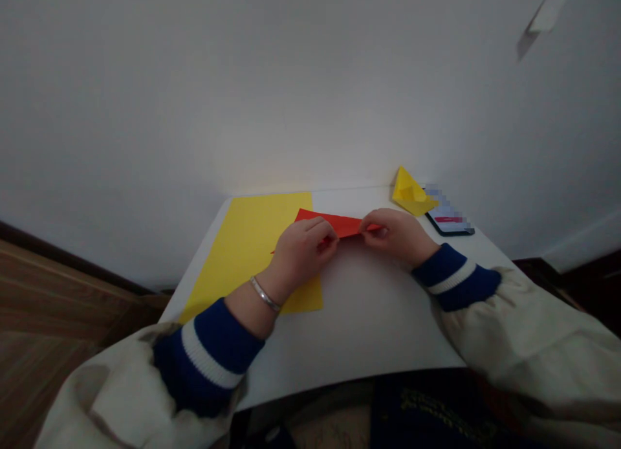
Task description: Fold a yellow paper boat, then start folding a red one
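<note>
- My left fingers (328,229) and right fingers (371,218) pinch the red paper (348,226).
- I seem mid-fold.
- Next likely calls for aligning its edges, then creasing firmly.

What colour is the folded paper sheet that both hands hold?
The folded paper sheet is red, best seen in the head view.

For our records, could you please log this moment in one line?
left hand: holding red paper | right hand: pinching red paper | folded yellow paper: near phone
</note>
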Available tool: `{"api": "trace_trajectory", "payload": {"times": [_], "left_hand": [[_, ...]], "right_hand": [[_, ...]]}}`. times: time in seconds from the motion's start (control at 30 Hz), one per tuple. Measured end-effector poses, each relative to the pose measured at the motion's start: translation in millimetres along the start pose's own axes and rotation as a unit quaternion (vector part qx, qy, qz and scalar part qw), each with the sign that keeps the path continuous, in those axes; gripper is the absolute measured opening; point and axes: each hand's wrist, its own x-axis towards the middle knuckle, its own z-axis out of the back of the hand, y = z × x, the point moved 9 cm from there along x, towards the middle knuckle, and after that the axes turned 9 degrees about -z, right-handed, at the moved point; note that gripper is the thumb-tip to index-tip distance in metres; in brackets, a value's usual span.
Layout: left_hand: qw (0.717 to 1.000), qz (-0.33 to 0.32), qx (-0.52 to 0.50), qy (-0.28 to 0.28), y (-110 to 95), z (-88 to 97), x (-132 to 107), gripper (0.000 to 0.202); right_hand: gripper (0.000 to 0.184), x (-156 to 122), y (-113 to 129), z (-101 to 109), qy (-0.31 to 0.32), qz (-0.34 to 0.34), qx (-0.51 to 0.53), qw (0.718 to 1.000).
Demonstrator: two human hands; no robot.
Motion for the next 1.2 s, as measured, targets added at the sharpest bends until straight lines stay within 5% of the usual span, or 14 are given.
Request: {"api": "trace_trajectory", "payload": {"times": [0.23,0.7,0.9,1.2], "left_hand": [[0.999,-0.042,0.035,0.003,-2,9.5,-2,0.013],[0.997,0.054,0.058,0.003,28,11.9,-11,0.009],[0.999,0.024,0.003,-0.026,26,12.2,-6,0.013],[0.997,-0.061,0.045,0.021,4,6.7,2,0.007]], "right_hand": [[0.016,4,-21,1,0.021,-0.06,-0.074,0.995],[0.014,0,-45,11,-0.044,-0.134,-0.103,0.985],[0.022,0,-7,7,-0.044,0.048,-0.024,0.998],[0.015,-14,39,20,-0.08,0.201,0.027,0.976]]}}
